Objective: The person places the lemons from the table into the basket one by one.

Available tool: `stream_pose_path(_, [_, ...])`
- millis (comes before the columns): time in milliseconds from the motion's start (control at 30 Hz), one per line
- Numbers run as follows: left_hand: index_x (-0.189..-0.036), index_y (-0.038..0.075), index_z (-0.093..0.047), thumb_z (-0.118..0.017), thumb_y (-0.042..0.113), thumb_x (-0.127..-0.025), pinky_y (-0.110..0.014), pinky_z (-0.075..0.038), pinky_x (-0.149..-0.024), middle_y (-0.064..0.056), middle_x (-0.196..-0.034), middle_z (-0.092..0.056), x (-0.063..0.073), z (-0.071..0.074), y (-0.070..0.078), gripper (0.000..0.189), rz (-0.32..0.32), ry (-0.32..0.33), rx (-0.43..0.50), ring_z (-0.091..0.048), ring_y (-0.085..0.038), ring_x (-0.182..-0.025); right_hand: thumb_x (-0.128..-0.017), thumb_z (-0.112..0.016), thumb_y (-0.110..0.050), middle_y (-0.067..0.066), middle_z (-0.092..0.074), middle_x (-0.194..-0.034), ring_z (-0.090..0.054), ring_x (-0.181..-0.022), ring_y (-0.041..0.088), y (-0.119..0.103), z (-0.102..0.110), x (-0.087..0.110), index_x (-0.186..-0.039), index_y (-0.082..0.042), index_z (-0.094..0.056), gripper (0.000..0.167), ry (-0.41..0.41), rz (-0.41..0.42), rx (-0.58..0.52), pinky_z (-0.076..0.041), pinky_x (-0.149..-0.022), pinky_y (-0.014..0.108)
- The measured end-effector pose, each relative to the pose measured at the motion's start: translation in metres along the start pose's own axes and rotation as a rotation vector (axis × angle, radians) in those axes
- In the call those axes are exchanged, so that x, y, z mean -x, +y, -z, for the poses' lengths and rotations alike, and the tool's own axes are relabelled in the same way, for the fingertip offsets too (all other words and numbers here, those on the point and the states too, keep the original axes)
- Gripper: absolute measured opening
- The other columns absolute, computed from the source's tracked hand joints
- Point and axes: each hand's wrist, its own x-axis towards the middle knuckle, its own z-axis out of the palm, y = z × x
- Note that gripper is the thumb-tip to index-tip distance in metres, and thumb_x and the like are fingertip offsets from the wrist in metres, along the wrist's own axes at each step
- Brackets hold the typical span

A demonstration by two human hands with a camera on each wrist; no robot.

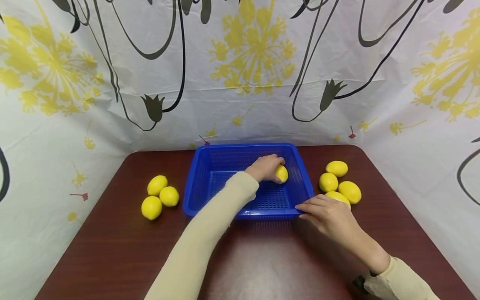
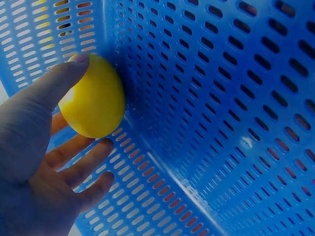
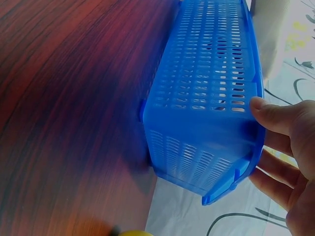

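Note:
A blue plastic basket (image 1: 245,213) with slotted walls sits on the table. Inside it, toward the right wall, my left hand (image 1: 265,167) holds a yellow lemon (image 1: 281,174). The left wrist view shows the thumb on top of this lemon (image 2: 96,101) and the index finger partly hidden behind it, while the other fingers spread below. At the basket's near right corner, my right hand (image 1: 330,216) grips the rim. In the right wrist view its thumb lies on the outer side of the basket (image 3: 202,120), with the fingers around the rim.
Three lemons (image 1: 151,208) lie together on the dark wooden table (image 1: 112,250) left of the basket. Several more lemons (image 1: 350,192) are grouped to its right, one partly behind my right hand. A white patterned sheet (image 1: 240,112) hangs around the table's back and sides.

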Motion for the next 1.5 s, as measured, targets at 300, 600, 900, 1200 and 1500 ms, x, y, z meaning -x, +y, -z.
stream_pose_path(300, [-0.139, 0.021, -0.054, -0.079, 0.045, -0.081, -0.043, -0.046, -0.11, -0.001, -0.137, -0.057, 0.004, 0.011, 0.0, 0.067, -0.013, 0.008, -0.009, -0.056, -0.017, -0.126, -0.101, -0.045, -0.049, -0.008, -0.074, -0.089, -0.068, -0.079, 0.01, -0.001, -0.001, 0.0, -0.099, -0.019, -0.078, 0.045, 0.023, 0.012, 0.009, -0.053, -0.065, 0.028])
stream_pose_path(600, [-0.141, 0.019, -0.052, -0.077, 0.04, -0.085, -0.046, -0.042, -0.114, -0.002, -0.143, -0.054, 0.019, 0.04, -0.004, 0.066, -0.024, 0.014, 0.025, -0.054, -0.02, -0.131, -0.092, -0.069, -0.037, -0.008, -0.075, -0.09, -0.068, -0.081, 0.01, -0.001, -0.002, -0.001, -0.1, -0.019, -0.079, 0.022, -0.001, 0.008, -0.004, -0.054, -0.067, 0.029])
stream_pose_path(900, [-0.142, 0.015, -0.052, -0.077, 0.038, -0.086, -0.042, -0.044, -0.113, -0.005, -0.147, -0.052, 0.026, 0.07, -0.01, 0.065, -0.075, 0.034, 0.024, -0.051, -0.023, -0.136, -0.096, -0.061, -0.043, -0.009, -0.074, -0.088, -0.067, -0.079, 0.009, 0.001, -0.002, 0.001, -0.099, -0.019, -0.079, 0.03, 0.024, 0.01, -0.003, -0.054, -0.065, 0.028])
stream_pose_path(1200, [-0.143, 0.015, -0.051, -0.077, 0.041, -0.085, -0.042, -0.043, -0.114, -0.007, -0.148, -0.051, 0.045, 0.083, -0.035, 0.068, -0.053, 0.039, 0.049, -0.05, -0.025, -0.136, -0.1, -0.05, -0.049, -0.009, -0.074, -0.088, -0.067, -0.079, 0.009, 0.001, -0.003, 0.0, -0.098, -0.019, -0.079, 0.042, 0.027, 0.008, 0.002, -0.053, -0.064, 0.027])
stream_pose_path(1500, [-0.14, 0.012, -0.053, -0.078, 0.038, -0.085, -0.041, -0.042, -0.114, -0.009, -0.143, -0.056, 0.075, 0.095, -0.075, 0.066, -0.013, 0.079, 0.072, -0.053, -0.025, -0.133, -0.099, -0.053, -0.047, -0.009, -0.074, -0.088, -0.066, -0.077, 0.009, 0.001, -0.001, 0.0, -0.099, -0.019, -0.079, 0.038, 0.029, 0.008, -0.007, -0.053, -0.064, 0.026])
